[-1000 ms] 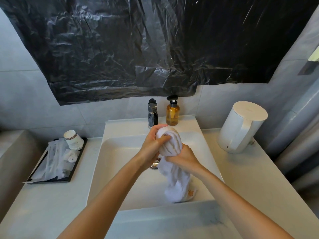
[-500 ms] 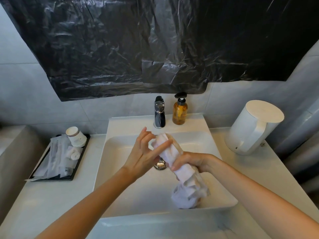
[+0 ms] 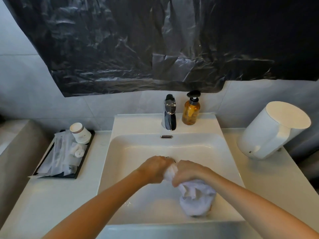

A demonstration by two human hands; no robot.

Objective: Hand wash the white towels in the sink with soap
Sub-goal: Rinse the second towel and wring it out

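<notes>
A wet white towel [image 3: 197, 199] is bunched low in the white sink [image 3: 138, 152], its twisted upper end between my two hands. My left hand [image 3: 155, 169] grips that upper end, fingers curled round it. My right hand [image 3: 187, 171] grips the towel just beside it, with the loose bulk hanging down to the basin floor at the right. An amber soap bottle [image 3: 191, 110] with a black pump stands on the sink's back ledge, right of the chrome tap [image 3: 169, 112]. No water runs from the tap.
A white kettle [image 3: 272, 130] stands on the counter at the right. On the left counter lies a black tray [image 3: 63, 156] with paper cups [image 3: 80, 132] and wrapped toiletries. Black plastic sheeting [image 3: 155, 44] covers the wall above.
Both hands have dropped with the towel from near the tap down into the basin. My left hand, open half a second ago, now grips the towel's end.
</notes>
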